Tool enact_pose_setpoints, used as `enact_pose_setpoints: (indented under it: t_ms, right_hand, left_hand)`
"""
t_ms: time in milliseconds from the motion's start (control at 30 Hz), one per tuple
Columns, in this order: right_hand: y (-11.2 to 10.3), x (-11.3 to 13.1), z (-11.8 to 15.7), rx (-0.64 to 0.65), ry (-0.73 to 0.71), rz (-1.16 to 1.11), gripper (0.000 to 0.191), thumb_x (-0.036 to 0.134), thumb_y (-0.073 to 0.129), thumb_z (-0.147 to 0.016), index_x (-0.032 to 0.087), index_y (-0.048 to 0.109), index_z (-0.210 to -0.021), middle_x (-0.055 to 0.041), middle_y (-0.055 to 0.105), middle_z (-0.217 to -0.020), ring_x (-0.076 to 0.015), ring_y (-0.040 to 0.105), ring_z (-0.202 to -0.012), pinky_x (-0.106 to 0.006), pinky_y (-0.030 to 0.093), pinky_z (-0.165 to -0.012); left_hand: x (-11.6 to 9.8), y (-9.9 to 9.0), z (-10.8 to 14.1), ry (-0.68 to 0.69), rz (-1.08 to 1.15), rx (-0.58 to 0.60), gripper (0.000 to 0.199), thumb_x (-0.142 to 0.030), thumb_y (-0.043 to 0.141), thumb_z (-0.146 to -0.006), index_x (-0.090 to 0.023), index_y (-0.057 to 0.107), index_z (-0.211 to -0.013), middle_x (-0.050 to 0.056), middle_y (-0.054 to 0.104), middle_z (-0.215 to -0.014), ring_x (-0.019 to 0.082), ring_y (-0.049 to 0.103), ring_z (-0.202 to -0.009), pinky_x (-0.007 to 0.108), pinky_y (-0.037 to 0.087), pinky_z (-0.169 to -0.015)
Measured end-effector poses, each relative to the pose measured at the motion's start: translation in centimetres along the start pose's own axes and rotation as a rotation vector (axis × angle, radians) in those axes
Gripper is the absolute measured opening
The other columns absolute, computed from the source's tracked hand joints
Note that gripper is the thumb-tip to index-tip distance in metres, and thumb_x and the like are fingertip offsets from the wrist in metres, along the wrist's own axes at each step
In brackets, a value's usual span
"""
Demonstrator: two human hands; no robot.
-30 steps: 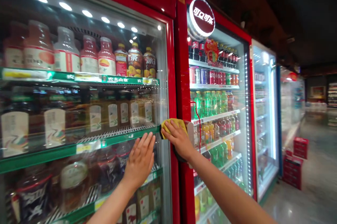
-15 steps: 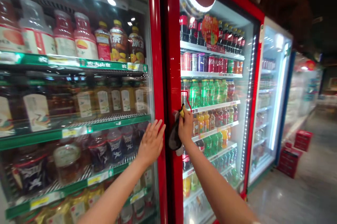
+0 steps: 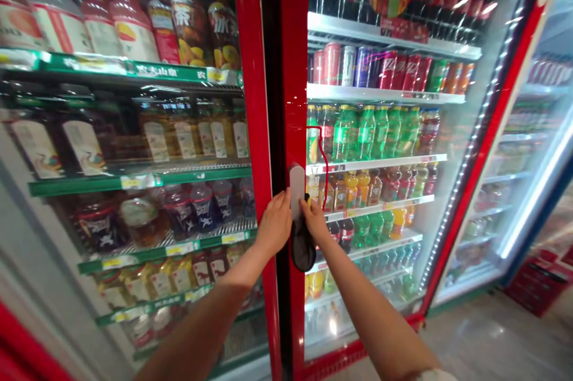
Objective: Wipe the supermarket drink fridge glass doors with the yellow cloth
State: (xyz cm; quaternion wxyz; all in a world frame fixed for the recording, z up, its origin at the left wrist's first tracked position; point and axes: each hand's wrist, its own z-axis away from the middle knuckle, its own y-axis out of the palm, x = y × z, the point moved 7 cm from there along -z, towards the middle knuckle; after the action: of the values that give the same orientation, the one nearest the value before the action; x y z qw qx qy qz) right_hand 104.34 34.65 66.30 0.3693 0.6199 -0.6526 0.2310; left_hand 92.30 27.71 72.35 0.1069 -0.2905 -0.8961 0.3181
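A thin yellow and black cloth (image 3: 304,245) was held by the right hand (image 3: 316,223), beside a long, pale, rounded door handle (image 3: 296,185) on a red door frame (image 3: 295,91). A small yellow bit was pinched near the fingertips, and the dark part was left hanging down. The left hand (image 3: 274,227) was placed by the shiny red edge (image 3: 252,91) of the other glass door, near the handle. Its fingers were stretched out side by side, and nothing was seen to be held in them.

The cloth could be judged light, soft and floppy (like a big sock), and not a thing to be broken. It would be best held by a bunched bit at the top, or pressed flat under the whole hand. The door handle looked smooth and stiff, so a bare hand might be slipped off it.

A second before, the yellow side had been spread under the right hand, by the glass door's edge; now it was mostly hidden. The left hand had been held over the glass, but it had been moved to the red edge. The round lit sign was no longer shown.
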Motion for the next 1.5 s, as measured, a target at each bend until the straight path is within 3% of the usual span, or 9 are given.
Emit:
enact_pose_setpoints:
  t_ms: [133, 300, 633, 900, 1033, 1200, 1367, 1500]
  right_hand:
    - [-0.2, -0.6, -0.4, 0.018, 0.042, 0.005, 0.042, 0.059, 0.05, -0.09, 0.02, 0.065, -0.087, -0.0009, 0.067, -0.075, -0.0193, 0.059, -0.08, -0.03, 0.05, -0.074]
    - [-0.3, -0.8, -0.2, -0.009, 0.066, 0.043, 0.037, 0.056, 0.049, -0.09, 0.022, 0.059, -0.078, 0.0022, 0.061, -0.071, -0.0168, 0.054, -0.072, -0.029, 0.046, -0.07]
    - [0.2, -0.8, 0.8, -0.148, 0.052, 0.084, 0.039, 0.057, 0.048, -0.09, 0.026, 0.045, -0.067, 0.0051, 0.047, -0.06, -0.0161, 0.044, -0.062, -0.029, 0.035, -0.06]
    - [0.4, 0.1, 0.9, -0.168, 0.056, 0.102, 0.047, 0.066, 0.046, -0.088, 0.025, 0.049, -0.066, 0.0033, 0.052, -0.06, -0.0166, 0.047, -0.061, -0.029, 0.039, -0.06]
    - [0.2, 2.0, 2.2, -0.184, 0.03, 0.09, 0.052, 0.072, 0.046, -0.087, 0.024, 0.054, -0.07, 0.0011, 0.057, -0.063, -0.018, 0.051, -0.062, -0.031, 0.041, -0.06]
    - [-1.8, 4.3, 5.6, -0.177, 0.016, 0.07, 0.05, 0.07, 0.047, -0.09, 0.024, 0.059, -0.076, -0.001, 0.061, -0.068, -0.02, 0.054, -0.065, -0.032, 0.045, -0.061]
    - [-5.4, 7.5, 9.4, -0.144, 0.035, 0.089, 0.051, 0.072, 0.052, -0.088, 0.023, 0.06, -0.075, -0.0007, 0.061, -0.07, -0.0206, 0.056, -0.069, -0.032, 0.048, -0.066]
    - [-9.6, 10.1, 12.6, -0.21, 0.069, 0.162, 0.056, 0.077, 0.049, -0.086, 0.024, 0.057, -0.068, 0.0001, 0.057, -0.066, -0.0193, 0.052, -0.065, -0.032, 0.047, -0.062]
  left_hand:
    - [-0.5, 1.6, -1.0, -0.145, 0.016, 0.003, 0.058, -0.018, 0.037, -0.096, -0.007, 0.036, -0.153, 0.022, 0.06, -0.133, 0.03, 0.055, -0.128, 0.053, 0.045, -0.11]
    - [-1.0, 2.2, -0.6, -0.246, 0.03, -0.015, 0.056, -0.02, 0.037, -0.097, -0.01, 0.04, -0.152, 0.022, 0.058, -0.132, 0.03, 0.055, -0.127, 0.053, 0.043, -0.111]
    - [-0.5, 1.0, 2.1, -0.152, 0.102, 0.01, 0.057, -0.019, 0.037, -0.096, -0.018, 0.041, -0.152, 0.016, 0.054, -0.146, 0.027, 0.051, -0.136, 0.051, 0.043, -0.114]
    - [-0.2, 1.6, 1.2, -0.174, 0.16, -0.005, 0.058, -0.012, 0.039, -0.092, -0.013, 0.046, -0.149, 0.019, 0.058, -0.136, 0.026, 0.059, -0.127, 0.048, 0.049, -0.109]
    - [-1.2, -0.2, 1.5, -0.113, 0.161, -0.058, 0.052, -0.012, 0.041, -0.091, -0.015, 0.055, -0.141, 0.016, 0.064, -0.127, 0.025, 0.064, -0.117, 0.046, 0.055, -0.1]
    - [-2.0, -4.3, 1.6, 0.006, 0.187, -0.112, 0.043, -0.016, 0.039, -0.096, -0.022, 0.064, -0.131, 0.011, 0.069, -0.119, 0.023, 0.065, -0.114, 0.047, 0.055, -0.101]
    - [-4.5, -8.4, -0.7, 0.142, 0.175, -0.114, 0.05, -0.021, 0.042, -0.098, -0.021, 0.048, -0.148, 0.014, 0.058, -0.143, 0.025, 0.053, -0.134, 0.051, 0.046, -0.113]
    - [-7.8, -9.1, -2.2, 0.236, 0.225, -0.077, 0.058, -0.025, 0.041, -0.1, -0.018, 0.031, -0.157, 0.016, 0.044, -0.158, 0.026, 0.04, -0.147, 0.051, 0.038, -0.12]
